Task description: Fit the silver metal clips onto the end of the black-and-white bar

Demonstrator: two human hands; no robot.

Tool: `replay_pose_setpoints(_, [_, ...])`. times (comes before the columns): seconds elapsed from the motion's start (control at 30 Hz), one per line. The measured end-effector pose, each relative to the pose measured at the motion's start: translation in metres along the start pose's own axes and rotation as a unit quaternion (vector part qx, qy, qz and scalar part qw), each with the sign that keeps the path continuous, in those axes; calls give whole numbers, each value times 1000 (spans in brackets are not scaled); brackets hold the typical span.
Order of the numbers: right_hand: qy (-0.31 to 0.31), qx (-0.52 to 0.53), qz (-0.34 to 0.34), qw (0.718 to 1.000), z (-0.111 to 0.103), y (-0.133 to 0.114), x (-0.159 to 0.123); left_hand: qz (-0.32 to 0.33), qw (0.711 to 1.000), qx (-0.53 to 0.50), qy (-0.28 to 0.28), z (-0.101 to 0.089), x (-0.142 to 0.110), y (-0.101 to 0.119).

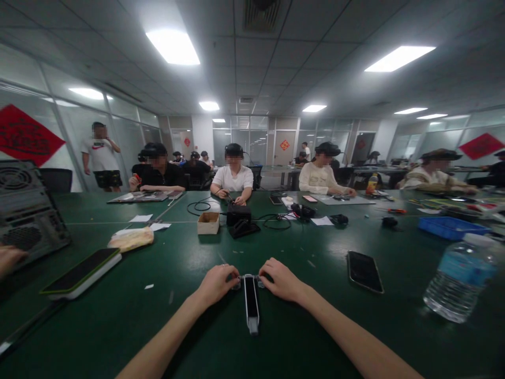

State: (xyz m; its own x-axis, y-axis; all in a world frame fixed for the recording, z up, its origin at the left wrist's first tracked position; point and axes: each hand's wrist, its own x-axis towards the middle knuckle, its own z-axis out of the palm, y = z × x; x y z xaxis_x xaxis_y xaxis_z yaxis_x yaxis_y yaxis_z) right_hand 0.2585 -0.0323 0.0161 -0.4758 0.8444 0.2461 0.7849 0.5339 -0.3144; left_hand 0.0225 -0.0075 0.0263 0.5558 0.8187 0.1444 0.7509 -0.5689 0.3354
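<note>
A narrow, long device (251, 304) with a black top and a pale silver-grey frame lies on the green table in front of me. Its tapered end points toward me, and small grey parts that look like wheels stick out on both sides of its far end. My left hand (216, 283) pinches the left grey part (236, 285) between thumb and fingers. On the opposite side, my right hand (282, 279) has its fingers closed at the right grey part (261, 283). Fingertips partly cover both parts, so their exact kind is unclear.
A phone (365, 271) and a water bottle (457, 279) are to the right, with a blue tray (452, 228) behind. Leftward lie a green-edged box-like device (82, 271) and a computer case (29, 210). A small cardboard box (208, 224) stands ahead; co-workers sit across the table.
</note>
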Motion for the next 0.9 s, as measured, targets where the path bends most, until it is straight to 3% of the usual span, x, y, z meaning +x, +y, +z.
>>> replay_pose_setpoints(0.23, [-19,8,32,999,-8,-10,-2,-3,999,-35,0,-5,-3,3])
replay_pose_setpoints(0.53, [-13,2,13,1000,-8,-8,-1,-29,999,-21,6,0,-1,-1])
replay_pose_setpoints(0.9, [2,-19,-6,1000,-6,-8,-1,-9,1000,-13,-1,1,-2,0])
